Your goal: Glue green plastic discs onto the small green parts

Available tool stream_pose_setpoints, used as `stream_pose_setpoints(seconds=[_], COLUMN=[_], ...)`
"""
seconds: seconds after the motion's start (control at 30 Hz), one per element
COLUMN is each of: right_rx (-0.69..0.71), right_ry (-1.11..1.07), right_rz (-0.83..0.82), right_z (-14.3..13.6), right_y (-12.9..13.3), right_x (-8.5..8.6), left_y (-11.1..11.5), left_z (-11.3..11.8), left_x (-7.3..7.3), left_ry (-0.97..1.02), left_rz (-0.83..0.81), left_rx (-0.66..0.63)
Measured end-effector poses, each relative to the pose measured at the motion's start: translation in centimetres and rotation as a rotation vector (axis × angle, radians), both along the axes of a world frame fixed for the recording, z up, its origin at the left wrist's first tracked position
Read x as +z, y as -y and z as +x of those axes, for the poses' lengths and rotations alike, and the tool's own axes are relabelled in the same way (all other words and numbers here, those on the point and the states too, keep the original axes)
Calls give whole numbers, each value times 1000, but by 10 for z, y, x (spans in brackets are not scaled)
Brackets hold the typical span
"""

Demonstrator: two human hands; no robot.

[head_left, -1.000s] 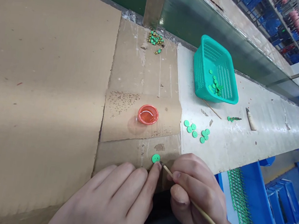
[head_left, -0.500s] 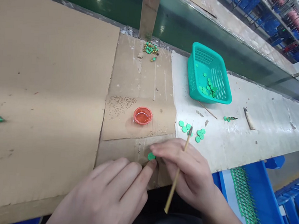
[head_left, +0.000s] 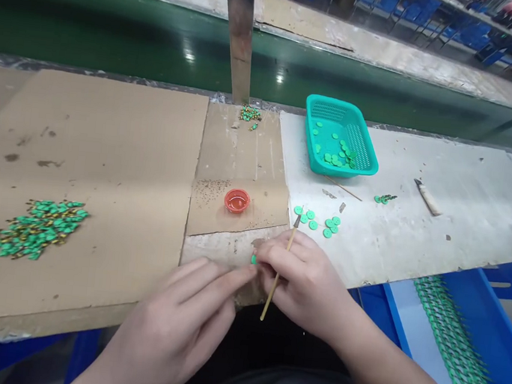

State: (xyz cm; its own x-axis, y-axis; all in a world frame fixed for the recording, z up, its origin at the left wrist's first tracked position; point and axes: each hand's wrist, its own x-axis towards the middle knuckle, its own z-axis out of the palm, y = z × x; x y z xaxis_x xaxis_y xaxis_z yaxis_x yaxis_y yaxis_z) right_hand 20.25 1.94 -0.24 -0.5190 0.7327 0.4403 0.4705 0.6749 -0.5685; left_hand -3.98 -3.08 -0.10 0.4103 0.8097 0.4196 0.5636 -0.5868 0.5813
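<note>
A thin paintbrush [head_left: 288, 243] with a dark tip pointing up and away crosses the fingers of my right hand [head_left: 305, 269], which is closed around it. A small green button-like disc [head_left: 254, 259] shows at the right hand's fingertips, mostly covered. My left hand [head_left: 185, 312] meets it from the other side, its index finger stretched to the disc and the other fingers bent. Just beyond the hands stands a small red cup [head_left: 236, 210] of reddish liquid. Several loose green discs [head_left: 313, 225] with small holes lie beyond my right hand.
A teal basket [head_left: 369, 171] holds more discs. Green-and-gold pieces [head_left: 35, 228] are heaped on cardboard [head_left: 144, 175] at left; a smaller pile [head_left: 249, 113] lies at the back. A thin stick [head_left: 344, 188] and a white-handled tool [head_left: 428, 198] lie right. A metal post [head_left: 238, 39] rises behind.
The view has swung left, bringing the heap of green-and-gold pieces into sight. The disc, earlier seen flat between both hands' fingertips, is now mostly hidden by my right fingers.
</note>
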Motion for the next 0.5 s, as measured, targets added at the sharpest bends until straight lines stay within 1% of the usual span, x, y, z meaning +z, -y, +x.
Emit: stream_pose_setpoints(seconds=[0.03, 0.13, 0.17, 0.2, 0.23, 0.27, 0.37, 0.43, 0.5], right_rx=[-32, -91, -100, -110, -113, -104, -30, 0, -17], right_ry=[-4, -52, -96, -150, -213, -279, -413, -429, -422], right_rz=[14, 63, 78, 75, 45, -18, -250, -293, -281], right_z=[-2, -4, -4, -4, -3, -2, -1, -1, -2], right_y=[3, 13, 16, 19, 22, 26, 33, 34, 34], right_x=[-2, -1, 2, 5, 10, 14, 26, 29, 29], left_y=[4, 15, 17, 18, 19, 18, 16, 15, 15], left_z=[-2, -7, -7, -6, -4, -2, 6, 11, 16], left_x=[1, 6, 8, 11, 14, 18, 28, 34, 36], left_ry=[47, 245, 322, 394, 453, 495, 536, 538, 554], left_rz=[-59, -268, -341, -409, -464, -504, -557, -567, -579], left_rx=[56, 290, 338, 355, 349, 329, 260, 241, 237])
